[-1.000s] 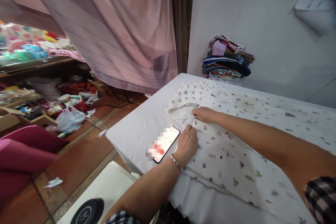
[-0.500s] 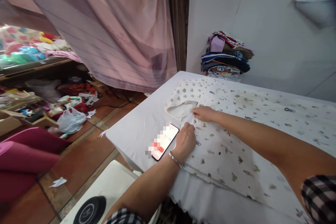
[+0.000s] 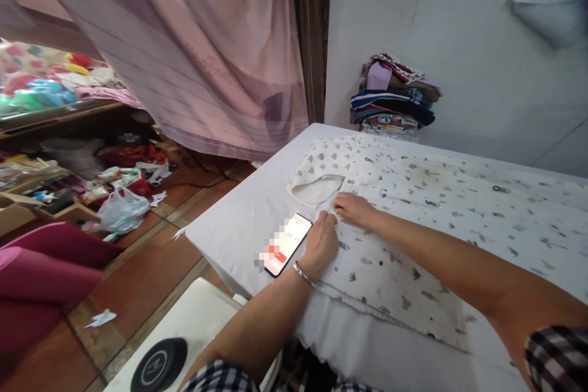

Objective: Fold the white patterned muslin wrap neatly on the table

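Head view: a white printed hooded blanket (image 3: 395, 263), or a similar hooded cloth, is spread across the centre and right of the frame on a desk (image 3: 229, 223) draped in white. Its hood (image 3: 328, 156), patterned with small grey motifs, is laid just above the centre, with the opening turned toward the lower left.

Both hands are placed close together at the centre, at the blanket just below the hood. The fingers of the right hand (image 3: 356, 210) are curled inward, tips against the fabric; whether a fold is pinched cannot be told. The left hand (image 3: 321, 239) is lowered with its back up and its fingers held together; a grip cannot be confirmed there either, since the fingertips are partly hidden.

The blanket is judged light, soft and limp, neither slippery nor fragile, so it would likely be rumpled by a small pull rather than shifted as one sheet. It is best held with a light pinch at the join of hood and body, or along the layered edge at the lower right.

A smartphone (image 3: 289, 245) is laid just beside the left hand. Folded clothes (image 3: 395, 98) are stacked right of upper centre, and a pink curtain (image 3: 220, 43) is hung at the upper left.
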`<control>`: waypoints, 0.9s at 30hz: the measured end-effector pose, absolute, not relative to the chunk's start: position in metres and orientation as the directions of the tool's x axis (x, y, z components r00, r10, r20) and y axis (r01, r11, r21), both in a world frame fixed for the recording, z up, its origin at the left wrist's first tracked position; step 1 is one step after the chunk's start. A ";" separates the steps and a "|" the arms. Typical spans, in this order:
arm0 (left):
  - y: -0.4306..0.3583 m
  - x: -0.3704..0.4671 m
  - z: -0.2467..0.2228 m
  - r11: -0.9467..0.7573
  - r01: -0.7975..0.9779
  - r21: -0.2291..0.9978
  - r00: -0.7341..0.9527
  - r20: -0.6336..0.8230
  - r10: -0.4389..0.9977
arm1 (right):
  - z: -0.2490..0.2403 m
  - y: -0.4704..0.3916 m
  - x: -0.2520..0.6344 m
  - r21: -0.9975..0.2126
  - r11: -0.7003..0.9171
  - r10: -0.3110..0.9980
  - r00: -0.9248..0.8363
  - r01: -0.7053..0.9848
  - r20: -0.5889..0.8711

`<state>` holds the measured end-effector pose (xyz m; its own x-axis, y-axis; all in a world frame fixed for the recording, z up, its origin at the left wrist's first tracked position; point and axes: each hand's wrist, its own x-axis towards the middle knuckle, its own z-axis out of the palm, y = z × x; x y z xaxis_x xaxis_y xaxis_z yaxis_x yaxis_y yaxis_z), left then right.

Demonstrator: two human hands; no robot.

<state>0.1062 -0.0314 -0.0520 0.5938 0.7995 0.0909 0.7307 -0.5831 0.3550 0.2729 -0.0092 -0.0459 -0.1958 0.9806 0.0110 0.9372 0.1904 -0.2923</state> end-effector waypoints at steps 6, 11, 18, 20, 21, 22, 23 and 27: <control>-0.030 0.106 -0.055 -0.594 0.726 0.347 0.598 0.107 0.794 | -0.061 -0.021 0.269 -0.393 0.358 0.929 -0.280 0.847 0.243; -0.031 0.104 -0.056 -0.597 0.740 0.309 0.585 0.141 0.798 | -0.070 -0.040 0.261 -0.476 0.422 0.893 -0.263 0.771 0.366; -0.028 0.102 -0.052 -0.563 0.774 0.290 0.556 0.114 0.823 | -0.055 -0.113 0.255 -0.401 0.349 0.921 -0.232 0.847 0.313; -0.026 0.102 -0.052 -0.554 0.778 0.297 0.545 0.119 0.830 | -0.048 -0.148 0.260 -0.371 0.346 0.918 -0.229 0.862 0.325; -0.025 0.102 -0.052 -0.550 0.781 0.297 0.540 0.120 0.833 | -0.047 -0.167 0.263 -0.362 0.346 0.917 -0.231 0.865 0.325; -0.024 0.102 -0.052 -0.544 0.786 0.293 0.536 0.116 0.836 | -0.047 -0.184 0.266 -0.357 0.340 0.921 -0.232 0.870 0.314; -0.022 0.102 -0.052 -0.544 0.789 0.286 0.537 0.110 0.837 | -0.049 -0.201 0.268 -0.355 0.328 0.928 -0.230 0.875 0.293; -0.016 0.104 -0.046 -0.565 0.788 0.243 0.560 0.097 0.823 | -0.062 -0.248 0.274 -0.376 0.235 0.967 -0.178 0.896 0.181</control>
